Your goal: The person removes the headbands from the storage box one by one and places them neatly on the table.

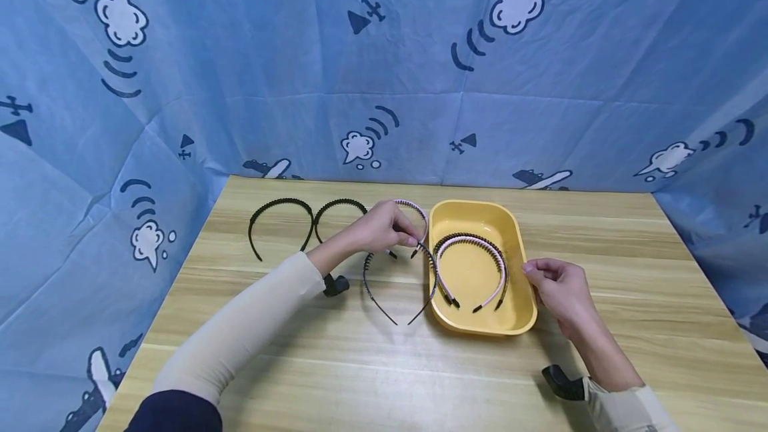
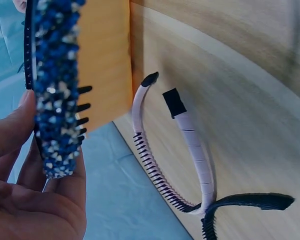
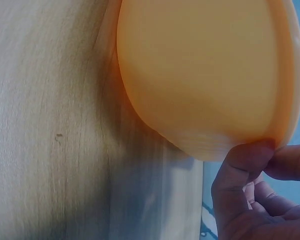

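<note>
A blue headband [image 2: 57, 110] is pinched in the left hand [image 1: 387, 227], beside the tray [image 1: 477, 213], where a pink band [image 1: 441, 275] and a dark band [image 1: 474, 234] lie (the two overlap); the right hand [image 1: 561, 289] pinches the tray's rim, and three more bands [image 1: 282, 201] lie on the table [image 1: 600, 232]

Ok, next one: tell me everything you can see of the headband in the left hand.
The headband is an open arch, its outer face crusted with blue and clear, crystal-like beads, with dark comb teeth inside. The left hand pinches it near the top of its curve, its narrow ends pointing toward the person. In the head view one leg overlaps the left rim of the yellow tray; whether they touch is unclear.
</note>
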The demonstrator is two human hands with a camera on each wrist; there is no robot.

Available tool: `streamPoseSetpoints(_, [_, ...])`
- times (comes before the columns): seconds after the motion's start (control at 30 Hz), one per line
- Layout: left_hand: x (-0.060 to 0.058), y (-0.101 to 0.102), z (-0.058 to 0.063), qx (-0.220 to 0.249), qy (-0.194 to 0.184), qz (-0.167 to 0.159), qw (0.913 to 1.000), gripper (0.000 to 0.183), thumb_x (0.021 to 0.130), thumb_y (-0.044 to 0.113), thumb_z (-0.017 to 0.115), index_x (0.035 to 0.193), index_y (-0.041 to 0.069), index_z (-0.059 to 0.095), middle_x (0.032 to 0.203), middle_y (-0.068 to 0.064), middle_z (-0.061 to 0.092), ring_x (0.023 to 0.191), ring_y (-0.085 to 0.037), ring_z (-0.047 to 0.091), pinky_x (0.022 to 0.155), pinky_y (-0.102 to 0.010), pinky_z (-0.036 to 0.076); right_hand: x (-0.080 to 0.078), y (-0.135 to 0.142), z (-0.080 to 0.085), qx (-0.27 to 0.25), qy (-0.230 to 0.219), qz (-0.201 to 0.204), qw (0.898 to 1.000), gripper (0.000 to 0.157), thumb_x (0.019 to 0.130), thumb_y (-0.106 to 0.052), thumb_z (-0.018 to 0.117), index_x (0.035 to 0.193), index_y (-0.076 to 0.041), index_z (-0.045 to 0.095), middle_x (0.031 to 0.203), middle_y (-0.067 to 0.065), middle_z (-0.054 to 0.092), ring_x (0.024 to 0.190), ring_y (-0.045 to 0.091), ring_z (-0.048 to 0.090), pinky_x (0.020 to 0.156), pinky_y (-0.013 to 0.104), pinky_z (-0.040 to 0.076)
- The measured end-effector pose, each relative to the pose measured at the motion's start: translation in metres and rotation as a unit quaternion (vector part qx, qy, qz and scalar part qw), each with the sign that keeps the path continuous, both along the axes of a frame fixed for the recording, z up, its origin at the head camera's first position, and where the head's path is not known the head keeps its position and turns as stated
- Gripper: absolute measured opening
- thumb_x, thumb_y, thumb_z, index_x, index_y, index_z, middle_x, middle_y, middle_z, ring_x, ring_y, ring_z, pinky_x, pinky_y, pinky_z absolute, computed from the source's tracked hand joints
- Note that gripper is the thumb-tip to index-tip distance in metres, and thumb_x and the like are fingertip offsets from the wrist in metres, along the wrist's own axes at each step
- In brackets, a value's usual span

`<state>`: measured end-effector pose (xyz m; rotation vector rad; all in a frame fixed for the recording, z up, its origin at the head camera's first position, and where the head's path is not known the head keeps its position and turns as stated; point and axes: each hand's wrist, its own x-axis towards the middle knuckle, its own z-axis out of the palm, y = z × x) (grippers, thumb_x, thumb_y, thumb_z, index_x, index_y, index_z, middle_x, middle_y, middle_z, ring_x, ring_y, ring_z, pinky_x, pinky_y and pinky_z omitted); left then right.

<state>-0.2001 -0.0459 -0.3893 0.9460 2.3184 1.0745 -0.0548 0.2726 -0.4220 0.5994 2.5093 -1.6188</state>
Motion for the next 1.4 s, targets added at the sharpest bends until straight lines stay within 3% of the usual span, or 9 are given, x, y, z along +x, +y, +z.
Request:
streamPoseSetpoints(0.27, [0.001, -0.01, -0.005, -0.002, 0.007, 0.002, 1.0, 0.011, 0.093, 0.009, 0.079, 0.103, 0.005, 0.084, 0.106, -0.009, 0.083, 0.097, -0.019, 0.078, 0.086, -0.024, 0.061, -0.002, 0.001, 0.0, 0.003, 0.002, 0.003, 1.0, 0.038, 0.107, -0.015, 0.058, 0.128, 0.017, 0.059, 0.077, -0.014, 0.068, 0.068, 0.0, 0.061, 0.059, 0.021, 0.056])
streamPoseSetpoints(0.47, [0.001, -0.013, -0.012, -0.004, -0.012, 0.012, 0.9999, 0.013, 0.093, 0.009, 0.079, 0.105, 0.005, 0.083, 0.11, -0.01, 0.082, 0.103, -0.02, 0.078, 0.095, -0.029, 0.06, -0.002, 0.002, 0.0, -0.002, 0.001, 0.002, 1.0, 0.038, 0.108, -0.014, 0.057, 0.129, 0.018, 0.058, 0.078, -0.014, 0.068, 0.069, 0.0, 0.063, 0.06, 0.022, 0.057])
streamPoseSetpoints(0.6, [0.003, -0.015, -0.018, 0.0, -0.02, 0.007, 0.9998, 0.012, 0.093, 0.007, 0.078, 0.104, 0.004, 0.083, 0.109, -0.011, 0.082, 0.099, -0.019, 0.078, 0.093, -0.027, 0.06, -0.002, 0.003, -0.001, -0.003, 0.001, 0.002, 1.0, 0.038, 0.107, -0.014, 0.057, 0.129, 0.017, 0.058, 0.078, -0.014, 0.068, 0.07, 0.0, 0.063, 0.06, 0.022, 0.057])
streamPoseSetpoints(1.4, [0.018, -0.009, -0.045, -0.014, -0.016, 0.009, 0.9997, 0.01, 0.091, 0.007, 0.081, 0.1, 0.008, 0.085, 0.106, -0.007, 0.083, 0.104, -0.019, 0.078, 0.1, -0.033, 0.059, -0.001, 0.002, -0.004, -0.003, 0.004, -0.001, 1.0, 0.036, 0.107, -0.014, 0.059, 0.126, 0.016, 0.059, 0.076, -0.014, 0.067, 0.066, 0.0, 0.06, 0.058, 0.022, 0.055])
